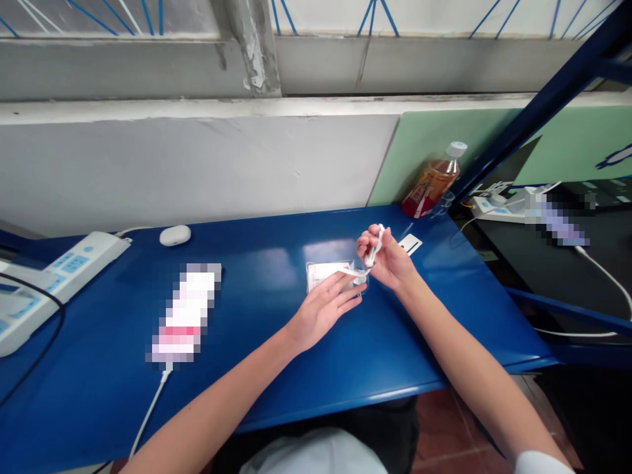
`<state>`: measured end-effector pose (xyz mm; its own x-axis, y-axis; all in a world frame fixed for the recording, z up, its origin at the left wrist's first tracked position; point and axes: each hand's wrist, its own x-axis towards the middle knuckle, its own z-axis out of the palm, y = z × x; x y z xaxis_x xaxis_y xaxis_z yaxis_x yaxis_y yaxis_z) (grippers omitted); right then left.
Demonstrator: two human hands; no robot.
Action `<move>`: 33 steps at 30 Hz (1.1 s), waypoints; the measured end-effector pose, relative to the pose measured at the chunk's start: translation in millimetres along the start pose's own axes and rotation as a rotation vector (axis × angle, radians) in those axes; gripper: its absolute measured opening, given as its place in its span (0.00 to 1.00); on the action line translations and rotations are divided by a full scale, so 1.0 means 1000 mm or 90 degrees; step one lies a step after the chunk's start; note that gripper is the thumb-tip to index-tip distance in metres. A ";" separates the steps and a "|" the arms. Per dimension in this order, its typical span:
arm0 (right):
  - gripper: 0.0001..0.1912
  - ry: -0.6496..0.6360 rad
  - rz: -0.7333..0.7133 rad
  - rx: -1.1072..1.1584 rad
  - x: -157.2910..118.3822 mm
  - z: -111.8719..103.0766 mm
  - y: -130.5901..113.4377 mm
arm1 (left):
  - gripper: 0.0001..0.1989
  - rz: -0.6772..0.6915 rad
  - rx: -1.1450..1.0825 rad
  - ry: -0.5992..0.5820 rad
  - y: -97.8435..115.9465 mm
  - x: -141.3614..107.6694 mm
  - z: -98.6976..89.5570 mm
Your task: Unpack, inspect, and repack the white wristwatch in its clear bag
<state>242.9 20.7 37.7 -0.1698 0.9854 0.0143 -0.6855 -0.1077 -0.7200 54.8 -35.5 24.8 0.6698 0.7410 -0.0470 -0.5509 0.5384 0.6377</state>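
Observation:
Above the blue table, my right hand is closed around a bundled white cable, part of which rises past the fingers. A loop of the cable runs down toward my left hand. That hand is stretched out with its fingers apart, over a clear plastic pouch with a white printed insert. Its fingers cover the pouch's lower part; whether a fingertip touches the cable I cannot tell. Just beyond my right hand lies a white card with a dark slot.
A phone with a charging cable lies on the left of the blue table. A white power strip and earbud case are farther left. A drink bottle leans near a blue post at back right.

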 end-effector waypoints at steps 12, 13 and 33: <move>0.09 -0.089 -0.176 -0.472 -0.010 0.019 0.009 | 0.16 0.019 0.247 0.138 -0.007 0.001 -0.001; 0.10 -0.089 -0.147 -0.475 -0.011 0.019 0.010 | 0.15 0.016 0.269 0.141 -0.007 0.000 -0.002; 0.22 -0.186 0.215 -0.113 -0.015 0.024 0.000 | 0.24 -0.109 0.179 0.116 -0.008 0.000 0.002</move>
<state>228.4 3.0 53.5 -0.5719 0.8178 -0.0641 -0.4307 -0.3658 -0.8250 60.3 -40.1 20.9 0.6273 0.7224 -0.2910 -0.2634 0.5485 0.7936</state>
